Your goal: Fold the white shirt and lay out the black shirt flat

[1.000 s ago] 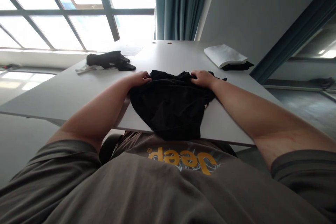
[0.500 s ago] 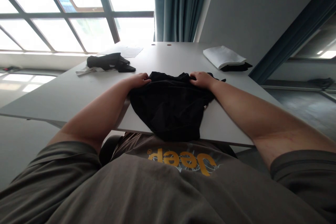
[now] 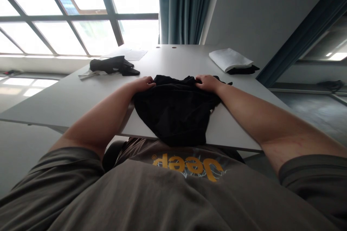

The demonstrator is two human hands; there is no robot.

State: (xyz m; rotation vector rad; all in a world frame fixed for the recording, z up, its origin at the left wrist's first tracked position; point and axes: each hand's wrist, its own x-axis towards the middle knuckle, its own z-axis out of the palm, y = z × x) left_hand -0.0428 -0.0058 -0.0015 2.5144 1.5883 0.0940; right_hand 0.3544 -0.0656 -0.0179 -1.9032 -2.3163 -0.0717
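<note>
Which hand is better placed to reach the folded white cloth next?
Probably the right hand: the folded white cloth lies beyond it, toward the right. The left hand is farther away. Both hold the black cloth, so either would likely need to let go first.

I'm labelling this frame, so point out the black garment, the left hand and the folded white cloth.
Black garment point(image 3: 173, 112), head view: its draped middle.
Left hand point(image 3: 144, 83), head view: its back.
Folded white cloth point(image 3: 230, 59), head view: its upper face.
</note>
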